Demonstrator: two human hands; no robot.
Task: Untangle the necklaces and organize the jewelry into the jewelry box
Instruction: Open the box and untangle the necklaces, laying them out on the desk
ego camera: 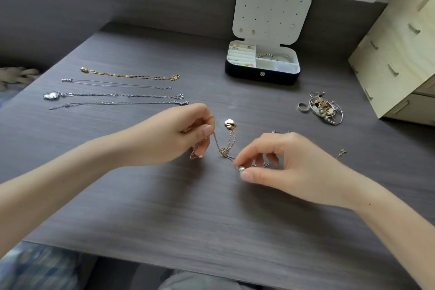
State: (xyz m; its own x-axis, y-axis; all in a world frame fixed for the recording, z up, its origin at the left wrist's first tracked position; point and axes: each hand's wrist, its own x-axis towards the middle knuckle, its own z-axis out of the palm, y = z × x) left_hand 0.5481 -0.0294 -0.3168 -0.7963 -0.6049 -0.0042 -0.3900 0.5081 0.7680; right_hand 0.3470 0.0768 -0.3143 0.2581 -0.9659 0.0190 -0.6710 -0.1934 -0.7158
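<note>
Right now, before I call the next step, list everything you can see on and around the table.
jewelry box: one, black with white lining, open, far centre.
straightened necklaces: four, one gold and three silver, laid in rows at left.
tangled chains: one knot, gold with silver, carrying a gold pendant, between the hands.
jewelry pile: one, mixed silver and gold, at right.
ring: one, silver, just left of the pile.
wooden drawer unit: one, pale, far right.
table: one, grey wood grain.
left hand: grip pinching the gold chain.
right hand: grip pinching the tangle's silver end.
</note>
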